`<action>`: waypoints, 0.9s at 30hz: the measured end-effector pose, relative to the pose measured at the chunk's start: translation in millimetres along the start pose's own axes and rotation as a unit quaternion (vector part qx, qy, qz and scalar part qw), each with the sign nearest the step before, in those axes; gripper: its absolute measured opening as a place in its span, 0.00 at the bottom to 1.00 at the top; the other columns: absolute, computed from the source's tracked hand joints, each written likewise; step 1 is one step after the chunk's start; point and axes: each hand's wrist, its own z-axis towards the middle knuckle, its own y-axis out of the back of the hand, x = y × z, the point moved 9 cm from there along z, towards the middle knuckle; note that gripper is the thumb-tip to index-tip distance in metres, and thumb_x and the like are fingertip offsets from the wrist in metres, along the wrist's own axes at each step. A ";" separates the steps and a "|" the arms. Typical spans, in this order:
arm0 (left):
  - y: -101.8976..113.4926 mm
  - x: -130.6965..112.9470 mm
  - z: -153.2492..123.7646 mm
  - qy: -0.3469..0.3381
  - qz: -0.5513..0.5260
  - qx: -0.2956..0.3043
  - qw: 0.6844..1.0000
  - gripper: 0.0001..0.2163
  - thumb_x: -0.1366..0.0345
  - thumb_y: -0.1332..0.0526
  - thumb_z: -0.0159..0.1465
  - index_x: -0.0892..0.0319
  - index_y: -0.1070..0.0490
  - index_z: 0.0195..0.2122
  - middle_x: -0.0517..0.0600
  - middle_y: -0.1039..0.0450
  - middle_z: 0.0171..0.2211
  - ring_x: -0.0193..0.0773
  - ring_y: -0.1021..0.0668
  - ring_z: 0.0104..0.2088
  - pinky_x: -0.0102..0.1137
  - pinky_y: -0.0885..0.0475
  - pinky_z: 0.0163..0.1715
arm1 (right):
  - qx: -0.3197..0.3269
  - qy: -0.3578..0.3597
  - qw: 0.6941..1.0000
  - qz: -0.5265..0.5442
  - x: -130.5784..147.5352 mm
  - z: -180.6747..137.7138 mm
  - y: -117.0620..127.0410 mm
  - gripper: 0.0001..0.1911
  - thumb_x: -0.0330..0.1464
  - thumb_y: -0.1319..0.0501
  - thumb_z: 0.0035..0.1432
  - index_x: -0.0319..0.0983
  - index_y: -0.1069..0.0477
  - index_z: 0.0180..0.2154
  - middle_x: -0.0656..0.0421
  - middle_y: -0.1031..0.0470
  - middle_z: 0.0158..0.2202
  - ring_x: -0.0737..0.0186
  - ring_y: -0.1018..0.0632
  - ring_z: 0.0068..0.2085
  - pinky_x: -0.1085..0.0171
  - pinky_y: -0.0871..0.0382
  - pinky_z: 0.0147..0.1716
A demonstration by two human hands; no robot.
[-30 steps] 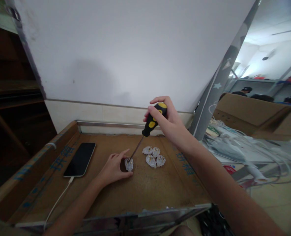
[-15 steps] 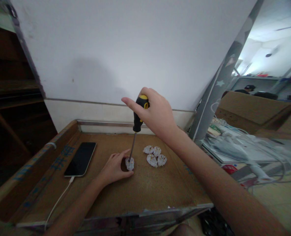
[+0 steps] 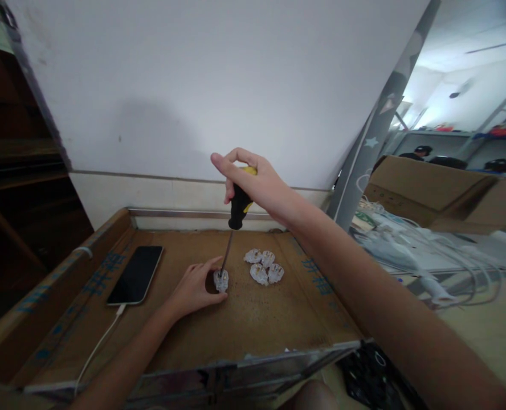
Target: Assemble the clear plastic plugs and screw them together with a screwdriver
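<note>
My right hand (image 3: 255,179) is wrapped round the black and yellow handle of a screwdriver (image 3: 238,210). The shaft slants down, its tip on a small clear plastic piece (image 3: 221,281) with metal parts inside. Thumb and fingers of my left hand (image 3: 197,287) curve round that piece and steady it on the brown board. To the right, several similar clear plastic pieces (image 3: 265,266) lie in a cluster, touching or nearly so. What exactly the tip meets inside the piece is too small to make out.
On the left of the cardboard-covered surface (image 3: 244,336) lies a phone (image 3: 137,275) with a white cable (image 3: 101,348). A pale wall (image 3: 236,85) rises behind. At right are a cardboard box (image 3: 432,188) and tangled white cables (image 3: 424,267). People sit in the far background.
My right hand has turned a little on the screwdriver handle, its fingers now more spread at the top. My left hand still holds the clear piece. The whole view has shifted slightly.
</note>
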 end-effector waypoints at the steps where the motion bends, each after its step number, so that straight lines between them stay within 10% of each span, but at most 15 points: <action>1: 0.1 -0.1 0.1 -0.002 0.002 0.000 1.000 0.38 0.57 0.33 0.48 0.53 0.45 0.60 0.51 0.28 0.50 0.49 0.29 0.51 0.42 0.40 0.52 | 0.004 -0.007 0.998 0.055 -4.6 1.2 -3.3 0.19 0.49 0.44 0.55 0.40 0.41 0.27 0.66 0.36 0.17 0.70 0.33 0.22 0.68 0.39 0.25; 5: -0.5 0.7 0.8 0.003 0.015 0.008 1.000 0.38 0.56 0.33 0.49 0.52 0.45 0.60 0.51 0.28 0.49 0.50 0.29 0.51 0.42 0.40 0.52 | 0.018 -0.026 0.986 0.163 -22.5 6.3 -13.6 0.24 0.54 0.44 0.52 0.40 0.41 0.24 0.65 0.35 0.20 0.70 0.31 0.23 0.67 0.35 0.28; 11: -0.8 1.0 1.2 0.003 0.022 0.011 1.000 0.40 0.55 0.32 0.49 0.52 0.47 0.62 0.50 0.28 0.51 0.50 0.29 0.52 0.42 0.40 0.52 | -0.244 0.146 0.956 -0.069 5.6 -17.3 14.1 0.06 0.34 0.44 0.59 0.39 0.32 0.32 0.61 0.32 0.28 0.67 0.30 0.34 0.66 0.38 0.39; 14: -0.9 0.3 1.1 0.004 0.023 0.011 1.000 0.39 0.55 0.32 0.49 0.52 0.46 0.61 0.51 0.29 0.52 0.50 0.30 0.52 0.42 0.40 0.52 | -0.170 0.128 0.977 0.003 11.0 -17.0 -1.0 0.07 0.28 0.48 0.60 0.40 0.37 0.42 0.65 0.34 0.24 0.69 0.31 0.27 0.68 0.37 0.31; 20: -0.6 -1.2 0.4 0.012 0.024 0.014 1.000 0.38 0.56 0.33 0.50 0.53 0.46 0.61 0.51 0.29 0.51 0.50 0.30 0.52 0.42 0.41 0.52 | 0.099 0.025 0.971 0.215 5.7 -0.4 -38.2 0.21 0.49 0.48 0.59 0.42 0.45 0.22 0.68 0.43 0.14 0.71 0.37 0.17 0.67 0.35 0.25; 23: -0.4 -0.2 0.4 0.013 0.026 0.010 1.000 0.37 0.56 0.33 0.50 0.53 0.45 0.60 0.51 0.29 0.51 0.50 0.29 0.51 0.42 0.40 0.51 | -0.034 0.040 0.998 0.021 1.7 4.9 -16.5 0.22 0.48 0.47 0.59 0.40 0.42 0.21 0.62 0.36 0.21 0.68 0.32 0.26 0.67 0.36 0.29; 27: -1.3 0.7 1.0 0.003 0.021 0.005 1.000 0.38 0.56 0.33 0.49 0.53 0.46 0.61 0.51 0.28 0.51 0.49 0.29 0.51 0.41 0.40 0.52 | -0.222 0.100 0.940 -0.238 24.5 -13.9 -1.9 0.06 0.29 0.49 0.62 0.37 0.34 0.36 0.57 0.33 0.33 0.65 0.31 0.35 0.64 0.39 0.36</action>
